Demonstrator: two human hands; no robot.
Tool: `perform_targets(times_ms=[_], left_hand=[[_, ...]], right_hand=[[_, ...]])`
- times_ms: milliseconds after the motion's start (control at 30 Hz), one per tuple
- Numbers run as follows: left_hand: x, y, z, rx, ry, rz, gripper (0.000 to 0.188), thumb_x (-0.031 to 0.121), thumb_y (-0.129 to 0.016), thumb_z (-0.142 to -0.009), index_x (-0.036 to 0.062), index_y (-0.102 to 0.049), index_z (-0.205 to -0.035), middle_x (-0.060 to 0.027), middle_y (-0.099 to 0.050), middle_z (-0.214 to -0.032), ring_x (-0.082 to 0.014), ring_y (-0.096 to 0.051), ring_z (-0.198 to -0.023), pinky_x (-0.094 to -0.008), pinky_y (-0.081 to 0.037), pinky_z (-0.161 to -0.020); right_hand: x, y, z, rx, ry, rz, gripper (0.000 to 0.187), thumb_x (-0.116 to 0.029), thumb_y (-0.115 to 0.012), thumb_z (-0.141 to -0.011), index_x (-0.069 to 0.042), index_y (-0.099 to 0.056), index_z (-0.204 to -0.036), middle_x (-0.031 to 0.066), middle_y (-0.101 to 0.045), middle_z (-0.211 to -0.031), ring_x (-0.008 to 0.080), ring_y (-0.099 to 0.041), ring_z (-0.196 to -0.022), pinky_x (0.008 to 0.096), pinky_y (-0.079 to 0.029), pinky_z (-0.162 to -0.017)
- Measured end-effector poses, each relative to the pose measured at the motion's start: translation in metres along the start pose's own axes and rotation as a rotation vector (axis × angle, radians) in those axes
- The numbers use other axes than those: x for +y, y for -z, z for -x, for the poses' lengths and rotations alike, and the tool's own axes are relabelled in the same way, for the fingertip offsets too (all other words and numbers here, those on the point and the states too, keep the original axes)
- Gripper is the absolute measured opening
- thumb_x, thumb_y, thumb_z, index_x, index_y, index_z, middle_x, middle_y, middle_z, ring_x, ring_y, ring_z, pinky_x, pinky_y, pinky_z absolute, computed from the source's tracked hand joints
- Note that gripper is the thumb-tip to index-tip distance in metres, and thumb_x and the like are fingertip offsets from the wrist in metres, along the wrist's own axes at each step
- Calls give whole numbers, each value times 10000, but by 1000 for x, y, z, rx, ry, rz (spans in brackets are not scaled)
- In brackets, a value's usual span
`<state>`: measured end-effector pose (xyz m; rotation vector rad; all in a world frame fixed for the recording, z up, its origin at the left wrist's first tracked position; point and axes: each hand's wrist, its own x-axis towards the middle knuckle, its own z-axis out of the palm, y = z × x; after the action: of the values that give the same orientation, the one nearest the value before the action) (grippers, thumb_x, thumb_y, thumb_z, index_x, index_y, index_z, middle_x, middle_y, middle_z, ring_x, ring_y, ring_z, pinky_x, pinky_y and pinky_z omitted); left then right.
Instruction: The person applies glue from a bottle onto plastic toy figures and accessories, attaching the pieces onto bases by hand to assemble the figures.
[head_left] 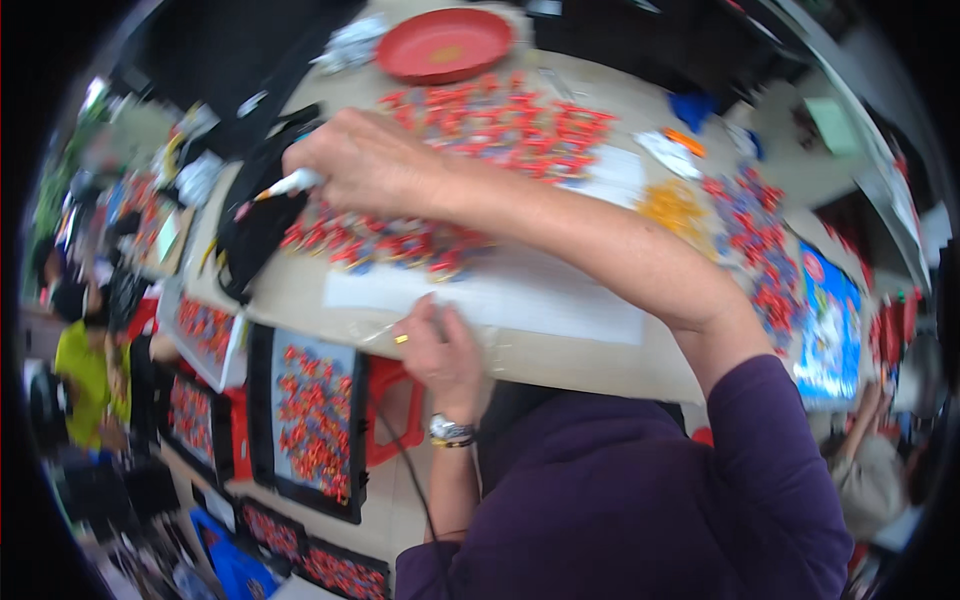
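Near the left edge of the table (300, 290), the white pen-like tool (290, 184) sat pinched tight in the right hand (365, 160), tip pointing left over a black bag (255, 225). Fingers were curled fully around it, no gap. Just below lay a row of small red pieces (380, 245). Left hand (440, 350) rested flat, fingers loosely spread, on clear plastic (520, 300) at the near edge. Red plate (445, 45) sat at the far edge.
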<state>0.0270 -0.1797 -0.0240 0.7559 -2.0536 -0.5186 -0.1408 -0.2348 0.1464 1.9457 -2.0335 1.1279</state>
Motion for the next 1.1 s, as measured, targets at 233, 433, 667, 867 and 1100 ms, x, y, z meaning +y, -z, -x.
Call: perform_targets(times_ms=[233,433,667,867,1100], left_hand=[[1,1,3,-47,194,226,256,40,-679,-851,-23,-609,-1090,-96,-611,-915,-151,-557,-757,-278,-463,-648],[35,15,7,-32,249,375,202,21,-614,-890,-27,-586,-1085,-62,-592,-952,-107,-510,-793,-257,-440,-706],[114,-14,37,-158,-82,532,222,-85,-643,-793,6,-609,-992,-125,-598,-988,-217,-570,-911,-288,-480,-703],[151,-21,56,-559,-246,674,176,-86,-626,-821,-8,-597,-975,-122,-602,-1012,-143,-533,-804,-248,-455,-706],[177,-36,51,-677,-430,677,225,-107,-651,-777,-10,-632,-978,-128,-645,-930,-189,-589,-744,-272,-492,-668]], right_hand=[[-12,102,189,97,-312,-47,144,-91,-738,-763,-16,-651,-851,146,-658,-781,315,-666,-777,401,-503,-664],[-6,167,346,331,-800,201,144,-91,-758,-768,-25,-661,-851,89,-660,-793,224,-653,-723,318,-501,-670],[16,217,382,397,-1058,394,160,-48,-739,-767,-12,-692,-916,125,-676,-847,249,-663,-753,333,-517,-697],[16,192,393,258,-935,438,313,-76,-759,-752,-57,-687,-1057,157,-668,-1022,320,-659,-870,409,-526,-754],[14,193,386,174,-1127,254,197,-102,-752,-774,13,-685,-921,166,-682,-890,313,-648,-715,393,-506,-659]])
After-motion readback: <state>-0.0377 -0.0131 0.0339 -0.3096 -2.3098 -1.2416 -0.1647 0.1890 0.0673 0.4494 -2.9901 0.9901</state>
